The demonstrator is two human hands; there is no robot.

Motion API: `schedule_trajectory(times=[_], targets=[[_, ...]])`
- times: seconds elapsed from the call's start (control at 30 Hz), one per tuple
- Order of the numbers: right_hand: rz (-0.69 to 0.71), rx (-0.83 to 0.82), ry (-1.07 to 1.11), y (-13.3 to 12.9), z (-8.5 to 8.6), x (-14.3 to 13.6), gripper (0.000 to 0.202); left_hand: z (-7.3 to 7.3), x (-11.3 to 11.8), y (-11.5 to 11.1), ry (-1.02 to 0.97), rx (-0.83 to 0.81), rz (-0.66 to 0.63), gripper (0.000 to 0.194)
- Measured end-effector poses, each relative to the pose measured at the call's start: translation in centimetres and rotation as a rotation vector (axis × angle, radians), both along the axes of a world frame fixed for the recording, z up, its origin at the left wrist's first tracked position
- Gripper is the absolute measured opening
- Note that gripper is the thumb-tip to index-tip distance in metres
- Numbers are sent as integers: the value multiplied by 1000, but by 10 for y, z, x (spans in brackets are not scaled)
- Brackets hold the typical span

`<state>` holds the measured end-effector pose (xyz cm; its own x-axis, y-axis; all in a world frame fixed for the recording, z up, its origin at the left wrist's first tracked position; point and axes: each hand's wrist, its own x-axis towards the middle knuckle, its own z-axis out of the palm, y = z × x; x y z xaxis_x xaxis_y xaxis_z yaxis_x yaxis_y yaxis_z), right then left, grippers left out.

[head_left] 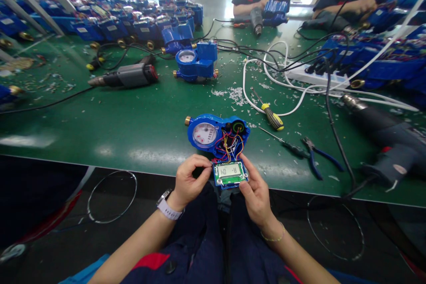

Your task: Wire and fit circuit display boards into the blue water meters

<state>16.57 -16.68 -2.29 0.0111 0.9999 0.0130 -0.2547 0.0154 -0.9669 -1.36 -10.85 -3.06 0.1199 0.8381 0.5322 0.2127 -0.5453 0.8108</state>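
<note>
"Placement first: seeing an open blue meter (204, 135) lying at twelve o'clock from the display board (230, 174), near the bench's (133, 120) front edge. Why so close?"

"Probably sparing the joining wires (229, 146) from pulling. Tilting the screen (229, 171) up for viewing, seemingly, but showing its characters upside down from here."

"Noting. Left hand (189, 179)?"

"Bringing thumb and forefinger tips together at the board's ten o'clock corner, leaving a rounded gap behind the tips. Maybe pinching the edge, maybe a wire; not telling from this view."

"And right hand (256, 195)?"

"Clamping the display board: pressing thumb over the four o'clock corner, running forefinger along the two o'clock side. Likely steadying against tipping."

"Logging nearby tools, clockwise from the board?"

"Finding a yellow-ended screwdriver (273, 117) at one o'clock, a dark-handled screwdriver (294, 150) between two and three, blue-handled cutters (310, 144) near three. Lying within easy reach, presumably for quick grabbing."
</note>
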Motion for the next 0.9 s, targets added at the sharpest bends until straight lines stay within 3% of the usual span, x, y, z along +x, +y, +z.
schedule_trajectory(times=[0.57, 0.9], targets=[[-82, 39, -69, 0, -3, -1, 58, -8, -4, -2, 12, -21, -63, 8], [-41, 33, -51, -1, -3, -2, 59, -14, -8, -6, 17, -92, -114, 23]])
